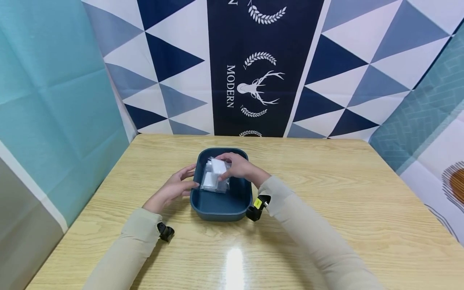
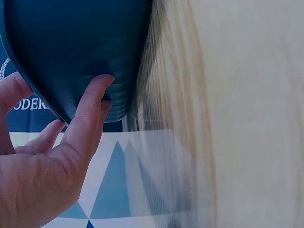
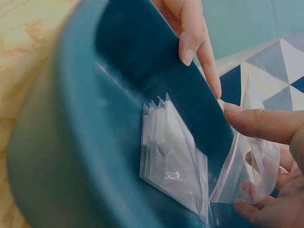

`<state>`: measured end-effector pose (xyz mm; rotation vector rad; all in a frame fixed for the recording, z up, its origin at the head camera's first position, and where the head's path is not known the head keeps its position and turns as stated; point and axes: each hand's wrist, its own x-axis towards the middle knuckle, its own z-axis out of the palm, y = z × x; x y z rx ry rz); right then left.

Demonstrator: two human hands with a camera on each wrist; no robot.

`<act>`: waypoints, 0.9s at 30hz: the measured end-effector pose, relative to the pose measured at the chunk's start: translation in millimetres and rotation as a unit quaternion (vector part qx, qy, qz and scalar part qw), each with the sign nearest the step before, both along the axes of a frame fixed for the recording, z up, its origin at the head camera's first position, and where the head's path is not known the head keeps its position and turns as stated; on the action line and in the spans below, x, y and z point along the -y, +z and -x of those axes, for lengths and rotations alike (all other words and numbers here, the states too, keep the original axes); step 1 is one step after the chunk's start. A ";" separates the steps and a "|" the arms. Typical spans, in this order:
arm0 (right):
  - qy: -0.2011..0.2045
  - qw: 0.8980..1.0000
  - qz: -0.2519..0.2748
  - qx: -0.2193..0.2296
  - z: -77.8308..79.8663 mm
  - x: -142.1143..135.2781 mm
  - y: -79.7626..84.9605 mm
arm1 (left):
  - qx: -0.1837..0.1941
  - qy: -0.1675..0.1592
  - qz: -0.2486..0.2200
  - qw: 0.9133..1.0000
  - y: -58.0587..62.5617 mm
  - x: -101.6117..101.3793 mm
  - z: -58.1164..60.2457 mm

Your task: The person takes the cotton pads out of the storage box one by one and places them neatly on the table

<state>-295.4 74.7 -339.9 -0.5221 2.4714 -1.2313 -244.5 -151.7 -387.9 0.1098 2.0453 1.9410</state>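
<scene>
A dark blue-green rectangular bin (image 1: 221, 217) sits on the table with several clear zip bags inside. These bags (image 3: 171, 156) lean together in a row, each with something white in it. My right hand (image 1: 237, 165) reaches over the bin's far part and pinches one clear zip bag (image 3: 254, 166) between thumb and fingers, above the others. Fairly straight fingers of my left hand (image 1: 173, 189) touch the outer left wall of the bin, seen close up in the left wrist view along the wall (image 2: 80, 42). The left fingertips lie right at the rim in the right wrist view.
The wooden table (image 1: 326, 193) extends around the bin on all sides. Behind it hangs a patterned cloth (image 1: 268, 80) with triangles and a deer head. A light blue cloth (image 1: 54, 92) hangs at the left. Each wrist wears a small black camera (image 1: 166, 232).
</scene>
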 end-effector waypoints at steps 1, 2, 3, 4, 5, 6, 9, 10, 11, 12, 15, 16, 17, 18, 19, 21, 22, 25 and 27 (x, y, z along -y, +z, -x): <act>0.002 1.000 0.000 -0.004 -1.1 -1.1 0.4 | 0.001 0.000 -0.002 1.000 -0.1 0.7 0.0; 0.005 1.000 0.002 -0.007 -2.5 -2.3 1.3 | 0.001 0.000 -0.001 1.000 -0.3 1.4 0.1; 0.008 1.000 0.004 -0.010 -3.9 -3.4 2.3 | 0.001 0.000 -0.001 1.000 -0.3 2.0 0.2; 0.010 1.000 0.007 -0.012 -5.4 -5.6 2.9 | 0.000 0.000 -0.001 1.000 -0.4 1.7 0.6; 0.012 1.000 0.011 -0.015 -7.0 -7.9 3.8 | 0.000 0.000 0.000 1.000 -0.1 1.4 0.9; 0.015 1.000 0.014 -0.018 -8.6 -10.1 4.8 | 0.000 0.000 0.000 1.000 0.1 1.3 1.1; 0.023 0.999 0.027 -0.024 -13.2 -16.3 7.7 | 0.000 0.003 -0.001 1.000 1.3 0.6 0.7; 0.023 0.999 0.030 -0.026 -14.5 -18.3 8.2 | 0.000 0.003 0.000 1.000 1.7 0.5 0.5; 0.024 0.999 0.034 -0.028 -15.9 -20.4 8.9 | 0.000 0.003 0.000 1.000 1.9 0.4 0.5; 0.025 0.999 0.036 -0.031 -17.3 -22.5 9.3 | 0.000 0.004 0.000 1.000 2.0 0.3 0.6; 0.025 0.998 0.041 -0.038 -21.0 -28.2 9.6 | 0.000 0.002 0.001 1.000 2.2 0.7 0.7; 0.027 0.998 0.042 -0.040 -22.4 -30.0 9.7 | 0.000 0.001 0.002 1.000 2.1 1.0 0.6; 0.028 0.998 0.043 -0.043 -23.7 -31.7 9.7 | 0.001 0.001 0.001 1.000 2.1 1.3 0.5; 0.029 0.998 0.043 -0.045 -25.0 -33.5 9.6 | 0.001 0.001 0.002 1.000 2.2 1.7 0.2; 0.029 0.997 0.045 -0.047 -26.1 -35.3 9.2 | 0.002 0.001 0.003 1.000 2.3 1.9 -0.1; 0.028 0.997 0.048 -0.054 -28.2 -39.1 8.4 | 0.002 0.001 0.004 1.000 2.4 2.2 -0.9; 0.026 0.997 0.049 -0.058 -29.0 -41.1 7.6 | 0.002 0.002 0.005 1.000 2.5 2.1 -1.2; 0.016 0.996 0.054 -0.063 -31.9 -47.4 5.7 | 0.001 0.004 0.003 1.000 2.3 1.2 -1.8; 0.009 0.996 0.061 -0.062 -33.8 -51.3 4.5 | 0.002 0.005 0.000 1.000 1.6 0.7 -1.9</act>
